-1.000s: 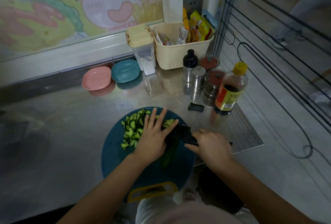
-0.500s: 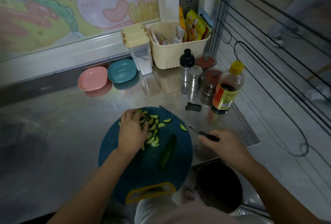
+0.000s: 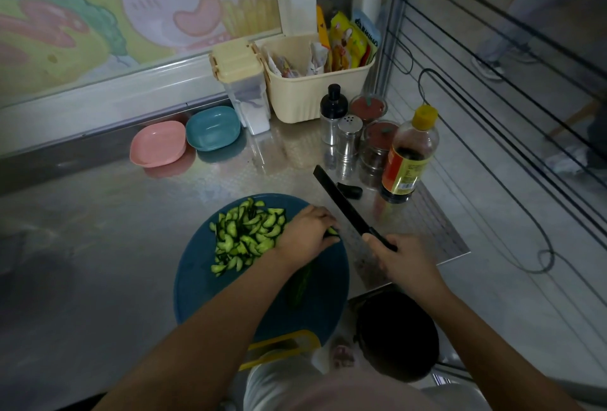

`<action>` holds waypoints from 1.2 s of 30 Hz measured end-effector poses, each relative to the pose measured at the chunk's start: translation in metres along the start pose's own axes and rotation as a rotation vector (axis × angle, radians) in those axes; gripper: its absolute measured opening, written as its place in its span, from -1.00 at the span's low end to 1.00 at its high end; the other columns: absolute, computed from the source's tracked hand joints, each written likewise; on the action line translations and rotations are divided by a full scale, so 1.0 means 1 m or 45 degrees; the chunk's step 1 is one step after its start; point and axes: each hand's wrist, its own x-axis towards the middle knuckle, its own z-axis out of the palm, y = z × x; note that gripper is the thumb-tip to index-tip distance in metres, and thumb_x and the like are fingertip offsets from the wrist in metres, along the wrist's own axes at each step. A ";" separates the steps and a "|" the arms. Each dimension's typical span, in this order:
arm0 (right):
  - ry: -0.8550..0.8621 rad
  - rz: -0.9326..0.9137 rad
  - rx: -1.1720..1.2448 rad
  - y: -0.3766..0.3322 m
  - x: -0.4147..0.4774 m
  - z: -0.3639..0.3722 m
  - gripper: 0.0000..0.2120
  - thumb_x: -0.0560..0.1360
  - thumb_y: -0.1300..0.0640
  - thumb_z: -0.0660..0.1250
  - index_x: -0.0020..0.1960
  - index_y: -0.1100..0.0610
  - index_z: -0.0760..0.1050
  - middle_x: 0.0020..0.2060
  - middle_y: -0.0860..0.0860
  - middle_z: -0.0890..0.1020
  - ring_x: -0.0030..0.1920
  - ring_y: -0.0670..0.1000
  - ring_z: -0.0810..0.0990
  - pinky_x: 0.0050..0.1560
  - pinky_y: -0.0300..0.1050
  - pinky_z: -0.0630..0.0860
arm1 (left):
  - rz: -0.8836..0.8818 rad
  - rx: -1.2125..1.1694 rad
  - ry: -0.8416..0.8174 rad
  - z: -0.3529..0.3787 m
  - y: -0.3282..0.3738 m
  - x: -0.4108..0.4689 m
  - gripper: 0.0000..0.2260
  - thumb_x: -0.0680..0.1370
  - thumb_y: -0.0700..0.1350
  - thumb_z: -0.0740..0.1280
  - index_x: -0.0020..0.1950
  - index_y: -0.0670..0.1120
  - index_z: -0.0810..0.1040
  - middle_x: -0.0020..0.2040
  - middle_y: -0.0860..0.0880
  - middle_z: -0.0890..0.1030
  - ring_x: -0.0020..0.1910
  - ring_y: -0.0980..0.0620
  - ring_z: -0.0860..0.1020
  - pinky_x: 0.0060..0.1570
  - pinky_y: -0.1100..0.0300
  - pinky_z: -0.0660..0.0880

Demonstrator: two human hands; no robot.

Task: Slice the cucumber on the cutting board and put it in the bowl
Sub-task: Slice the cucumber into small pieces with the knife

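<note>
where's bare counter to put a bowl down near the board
Widest bare patch: the steel counter left of the cutting board, in front of the pink bowl. A narrower strip runs between the teal bowl and the board. Crowded: the right corner around the dark sauce bottle, knife held alongside.

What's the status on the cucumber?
Left hand holds cucumber on board; right hand grips knife. Slices piled on board, none in bowls. Nothing in the way.
</note>
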 end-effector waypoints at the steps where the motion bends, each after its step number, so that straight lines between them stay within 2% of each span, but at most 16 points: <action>1: -0.024 0.010 0.009 0.000 -0.001 0.001 -0.63 0.52 -0.06 0.30 -0.37 0.14 0.43 -0.52 -0.01 0.44 -0.50 -0.05 0.42 -0.38 -0.17 0.36 | 0.009 0.027 0.036 0.000 -0.001 -0.002 -0.84 0.46 -0.15 0.41 0.03 -0.12 0.64 0.02 -0.07 0.61 0.04 -0.07 0.49 0.09 0.25 0.30; 3: -0.060 0.027 -0.003 0.000 -0.004 0.004 -0.63 0.53 -0.07 0.28 -0.34 0.14 0.45 -0.50 -0.01 0.45 -0.48 -0.06 0.43 -0.38 -0.19 0.36 | -0.007 0.065 0.111 0.001 -0.007 -0.007 -0.91 0.39 -0.24 0.46 -0.13 -0.13 0.65 -0.14 -0.09 0.63 -0.12 -0.11 0.56 0.06 0.23 0.28; 4: -0.070 0.027 -0.025 0.001 -0.004 0.006 -0.63 0.53 -0.08 0.27 -0.33 0.14 0.46 -0.49 0.00 0.46 -0.46 -0.06 0.45 -0.38 -0.19 0.36 | -0.022 0.098 0.145 0.000 -0.012 -0.010 -0.91 0.35 -0.26 0.48 -0.19 -0.12 0.64 -0.20 -0.08 0.63 -0.17 -0.10 0.57 0.13 0.21 0.25; 7: -0.094 0.017 -0.104 0.004 -0.005 0.009 -0.60 0.53 -0.11 0.26 -0.30 0.17 0.50 -0.46 0.01 0.50 -0.43 -0.06 0.49 -0.36 -0.16 0.37 | -0.094 0.229 0.233 -0.006 -0.025 -0.015 -0.92 0.32 -0.29 0.46 -0.29 -0.13 0.63 -0.30 -0.08 0.58 -0.22 -0.09 0.56 0.35 0.15 0.05; 9: -0.108 0.003 -0.120 0.007 -0.006 0.012 -0.55 0.53 -0.13 0.25 -0.27 0.25 0.52 -0.45 0.04 0.50 -0.43 -0.04 0.48 -0.35 -0.15 0.36 | -0.124 0.216 0.288 -0.012 -0.030 -0.021 -0.93 0.33 -0.31 0.44 -0.31 -0.15 0.64 -0.28 -0.10 0.58 -0.21 -0.12 0.55 0.36 0.12 0.09; 11: -0.115 -0.020 -0.132 0.009 -0.007 0.016 -0.52 0.52 -0.14 0.25 -0.27 0.29 0.51 -0.46 0.07 0.50 -0.44 -0.03 0.47 -0.37 -0.15 0.34 | -0.146 0.139 0.323 -0.018 -0.024 -0.031 -0.94 0.36 -0.31 0.45 -0.22 -0.18 0.65 -0.15 -0.13 0.59 -0.16 -0.13 0.56 0.21 0.07 0.38; 12: -0.120 -0.031 -0.149 0.010 -0.008 0.019 -0.52 0.53 -0.14 0.24 -0.28 0.28 0.50 -0.46 0.08 0.50 -0.44 -0.02 0.47 -0.38 -0.15 0.34 | -0.171 0.104 0.330 -0.020 -0.017 -0.037 -0.92 0.39 -0.28 0.45 -0.14 -0.18 0.64 -0.09 -0.12 0.58 -0.14 -0.12 0.57 0.03 0.08 0.50; 14: -0.129 -0.049 -0.199 0.012 -0.010 0.026 -0.56 0.55 -0.13 0.21 -0.31 0.20 0.47 -0.45 0.04 0.50 -0.40 -0.01 0.49 -0.37 -0.14 0.33 | -0.234 0.067 0.305 -0.020 0.001 -0.053 -0.85 0.46 -0.16 0.40 0.01 -0.13 0.59 -0.02 -0.08 0.56 -0.12 -0.07 0.57 -0.22 0.16 0.52; 17: -0.154 -0.077 -0.285 0.014 -0.012 0.035 -0.61 0.59 -0.11 0.11 -0.21 0.14 0.45 -0.36 0.02 0.51 -0.31 -0.01 0.51 -0.34 -0.17 0.33 | -0.417 0.057 0.126 -0.010 0.022 -0.072 -0.72 0.54 0.01 0.29 0.21 -0.06 0.45 0.11 -0.04 0.51 0.02 -0.03 0.53 -0.11 0.10 0.48; 19: -0.162 -0.093 -0.337 0.015 -0.013 0.038 -0.63 0.61 -0.10 0.07 -0.15 0.14 0.45 -0.31 0.02 0.53 -0.31 -0.06 0.49 -0.35 -0.25 0.33 | -0.450 0.021 0.101 0.000 0.027 -0.081 -0.69 0.55 -0.03 0.28 0.27 -0.08 0.42 0.15 -0.07 0.49 0.07 -0.05 0.51 -0.01 0.10 0.45; 20: -0.164 -0.095 -0.357 0.014 -0.013 0.039 -0.64 0.62 -0.09 0.06 -0.12 0.15 0.45 -0.29 0.03 0.54 -0.31 -0.09 0.47 -0.36 -0.28 0.32 | -0.449 -0.022 0.124 0.003 0.027 -0.082 -0.69 0.55 -0.06 0.29 0.27 -0.11 0.44 0.15 -0.09 0.50 0.07 -0.07 0.51 0.01 0.10 0.44; 22: -0.162 -0.096 -0.385 0.016 -0.014 0.041 -0.63 0.62 -0.09 0.04 -0.09 0.16 0.45 -0.25 0.04 0.55 -0.29 -0.07 0.49 -0.35 -0.20 0.35 | -0.450 -0.105 0.173 0.008 0.028 -0.079 -0.69 0.54 -0.10 0.32 0.26 -0.14 0.47 0.12 -0.12 0.52 0.07 -0.08 0.51 0.04 0.09 0.44; 25: -0.138 -0.101 -0.445 0.017 -0.013 0.046 -0.57 0.62 -0.09 0.02 -0.05 0.21 0.49 -0.18 0.13 0.59 -0.16 0.08 0.55 -0.17 -0.08 0.41 | -0.417 -0.152 0.227 0.014 0.027 -0.070 -0.68 0.52 -0.15 0.35 0.26 -0.18 0.50 0.08 -0.15 0.56 0.06 -0.10 0.52 0.06 0.07 0.47; 28: -0.139 -0.122 -0.467 0.018 -0.012 0.053 -0.54 0.62 -0.10 0.01 -0.03 0.24 0.49 -0.17 0.16 0.60 -0.12 0.14 0.58 -0.11 -0.04 0.46 | -0.360 -0.169 0.306 0.024 0.024 -0.067 -0.67 0.51 -0.13 0.32 0.25 -0.20 0.52 0.01 -0.15 0.56 0.02 -0.09 0.51 0.05 0.08 0.48; 31: -0.133 -0.144 -0.507 0.016 -0.013 0.054 -0.55 0.63 -0.09 0.00 -0.03 0.24 0.48 -0.16 0.16 0.61 -0.11 0.14 0.58 -0.10 -0.02 0.47 | -0.355 -0.190 0.370 0.031 0.023 -0.071 -0.62 0.54 -0.03 0.17 0.27 -0.18 0.49 -0.03 -0.12 0.51 -0.02 0.03 0.40 0.02 0.21 0.36; 36: -0.034 -0.206 -0.666 0.015 -0.018 0.061 -0.62 0.64 -0.07 -0.01 -0.12 0.16 0.42 -0.26 0.13 0.58 -0.20 0.13 0.59 -0.23 -0.09 0.38 | -0.373 -0.206 0.404 0.037 0.024 -0.072 -0.63 0.55 -0.03 0.15 0.30 -0.14 0.47 -0.07 -0.09 0.46 -0.04 0.07 0.35 -0.02 0.20 0.34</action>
